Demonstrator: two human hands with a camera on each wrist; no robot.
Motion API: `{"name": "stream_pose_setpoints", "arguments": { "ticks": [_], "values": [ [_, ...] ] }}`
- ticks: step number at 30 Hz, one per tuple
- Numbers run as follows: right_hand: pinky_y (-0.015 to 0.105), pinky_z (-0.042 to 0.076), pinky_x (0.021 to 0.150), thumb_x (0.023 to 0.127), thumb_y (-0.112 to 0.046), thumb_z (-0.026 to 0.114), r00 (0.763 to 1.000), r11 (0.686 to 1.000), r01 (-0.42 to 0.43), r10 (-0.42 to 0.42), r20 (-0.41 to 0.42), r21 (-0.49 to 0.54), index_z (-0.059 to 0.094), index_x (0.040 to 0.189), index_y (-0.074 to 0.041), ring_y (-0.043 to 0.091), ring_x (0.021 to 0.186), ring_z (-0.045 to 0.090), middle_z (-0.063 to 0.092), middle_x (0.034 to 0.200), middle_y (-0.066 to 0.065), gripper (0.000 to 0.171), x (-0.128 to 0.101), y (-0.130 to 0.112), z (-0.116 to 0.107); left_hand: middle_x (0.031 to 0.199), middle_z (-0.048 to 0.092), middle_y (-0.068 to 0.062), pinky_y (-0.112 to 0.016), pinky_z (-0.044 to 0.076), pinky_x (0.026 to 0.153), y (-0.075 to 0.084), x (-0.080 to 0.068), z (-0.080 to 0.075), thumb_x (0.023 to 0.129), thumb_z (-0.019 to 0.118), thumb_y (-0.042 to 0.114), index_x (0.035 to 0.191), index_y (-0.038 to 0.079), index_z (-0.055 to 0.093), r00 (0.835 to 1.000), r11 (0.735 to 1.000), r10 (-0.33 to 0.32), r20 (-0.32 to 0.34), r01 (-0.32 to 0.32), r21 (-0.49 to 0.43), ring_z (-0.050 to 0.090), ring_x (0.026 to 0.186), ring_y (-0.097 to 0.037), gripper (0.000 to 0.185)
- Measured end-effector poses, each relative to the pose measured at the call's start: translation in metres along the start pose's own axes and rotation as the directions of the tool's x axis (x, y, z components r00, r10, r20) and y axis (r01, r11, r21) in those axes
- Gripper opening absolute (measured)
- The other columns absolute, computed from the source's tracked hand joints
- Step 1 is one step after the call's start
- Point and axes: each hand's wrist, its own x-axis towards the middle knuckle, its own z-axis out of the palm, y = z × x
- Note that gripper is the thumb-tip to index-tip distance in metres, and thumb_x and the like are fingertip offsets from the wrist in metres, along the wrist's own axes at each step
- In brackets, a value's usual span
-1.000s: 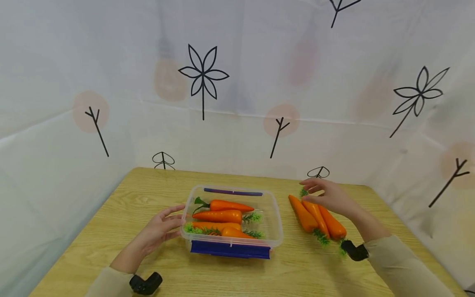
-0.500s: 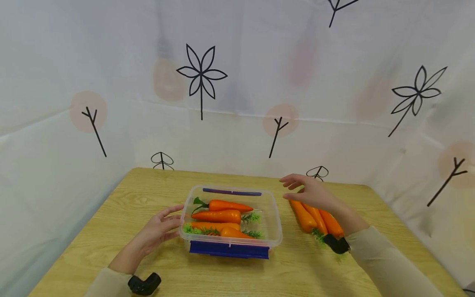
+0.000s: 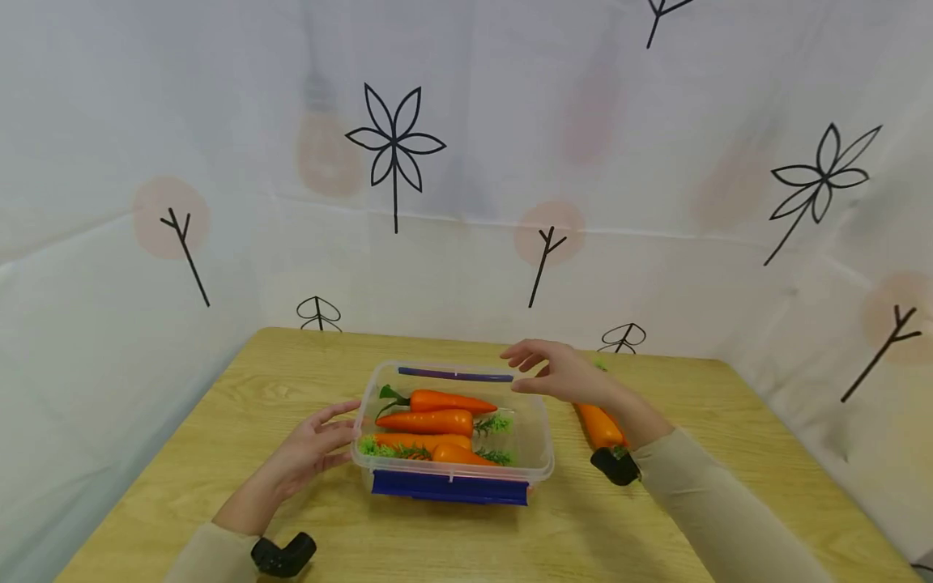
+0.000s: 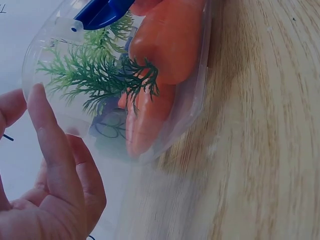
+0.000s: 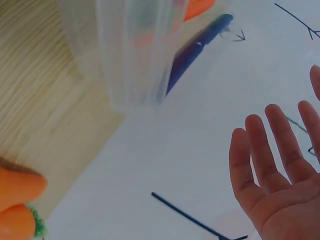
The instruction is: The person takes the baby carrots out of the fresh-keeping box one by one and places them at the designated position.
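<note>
A clear plastic box point(image 3: 541, 468) with blue latches stands mid-table, without a lid over it. Several orange carrots point(image 3: 426, 423) with green tops lie inside, mostly crosswise. My left hand point(image 3: 321, 447) rests its fingertips at the box's left wall, its fingers slightly bent; the left wrist view shows leafy tops point(image 4: 92, 75) through that wall. Above the box's back right corner hovers my right hand point(image 3: 560, 372), fingers spread and holding nothing, as its bare palm point(image 5: 285, 200) in the right wrist view confirms. Right of the box lies a loose carrot point(image 3: 600, 425), partly covered by my right forearm.
The wooden table point(image 3: 240, 405) reaches back to a white curtain point(image 3: 466, 275) printed with black plants. In the right wrist view, loose carrots point(image 5: 20, 190) lie near the table's edge. Black wrist cameras point(image 3: 284, 555) sit on both sleeves.
My right hand has moved left, from over the loose carrots to the box's back right corner. Its forearm now covers more of those carrots. My left hand has stayed at the box.
</note>
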Motion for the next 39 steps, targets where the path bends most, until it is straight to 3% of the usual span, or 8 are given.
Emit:
{"name": "stream_pose_setpoints", "arguments": {
  "ticks": [6,12,16,25,33,39],
  "values": [
    [0.037,0.049,0.083,0.088,-0.019,0.066,0.994,0.998,0.064,-0.065,0.084,0.017,0.056,0.124,-0.008,0.028,0.102,0.056,0.059,0.113,0.008,0.039,0.018,-0.012,0.010,0.133,0.043,-0.023,-0.026,0.051,0.078,0.002,-0.004,-0.003,0.090,0.062,0.016,0.143,0.003,0.030,1.000,1.000,0.008,-0.004,-0.008,-0.009,0.058,0.099,-0.015,0.062],
    [0.035,0.048,0.085,0.088,-0.017,0.065,0.982,0.997,0.069,-0.072,0.174,0.024,0.054,0.126,-0.009,0.030,0.104,0.055,0.058,0.116,0.014,0.040,0.038,-0.019,0.020,0.133,0.042,-0.023,-0.028,0.050,0.081,0.001,-0.006,-0.002,0.090,0.062,0.016,0.142,0.002,0.029,0.999,1.000,0.004,-0.035,-0.003,0.005,0.058,0.099,-0.015,0.064],
    [0.040,0.046,0.089,0.088,-0.015,0.065,0.972,0.997,0.065,-0.072,0.222,0.041,0.053,0.127,-0.007,0.031,0.107,0.054,0.056,0.119,0.016,0.042,0.050,-0.021,0.024,0.134,0.041,-0.024,-0.028,0.050,0.081,0.000,-0.006,-0.003,0.090,0.062,0.017,0.143,0.002,0.028,0.999,1.000,0.007,-0.053,-0.006,0.017,0.058,0.099,-0.015,0.064],
    [0.036,0.045,0.090,0.088,-0.013,0.065,0.955,0.998,0.038,-0.054,0.291,0.059,0.053,0.127,-0.004,0.030,0.109,0.053,0.054,0.122,0.015,0.042,0.069,-0.020,0.033,0.129,0.048,-0.018,-0.027,0.050,0.080,0.004,-0.004,-0.001,0.091,0.060,0.016,0.143,0.001,0.027,1.000,1.000,0.025,-0.003,-0.025,0.006,0.057,0.099,-0.015,0.064],
    [0.034,0.045,0.090,0.086,-0.004,0.065,0.919,0.999,-0.002,-0.015,0.395,0.042,0.056,0.123,-0.004,0.033,0.108,0.052,0.055,0.118,0.014,0.038,0.083,-0.010,0.050,0.130,0.046,-0.021,-0.026,0.051,0.078,0.003,-0.002,0.000,0.091,0.061,0.015,0.142,0.001,0.029,0.999,0.999,0.033,0.001,-0.033,-0.004,0.058,0.099,-0.016,0.062],
    [0.033,0.047,0.087,0.081,0.000,0.069,0.865,0.994,-0.094,0.106,0.490,-0.048,0.058,0.121,-0.008,0.028,0.112,0.050,0.055,0.120,0.009,0.042,0.083,-0.002,0.066,0.132,0.045,-0.021,-0.026,0.051,0.078,0.000,0.000,0.000,0.090,0.062,0.016,0.142,0.002,0.030,1.000,1.000,0.021,-0.008,-0.021,0.002,0.058,0.099,-0.016,0.063]
  ]
}}
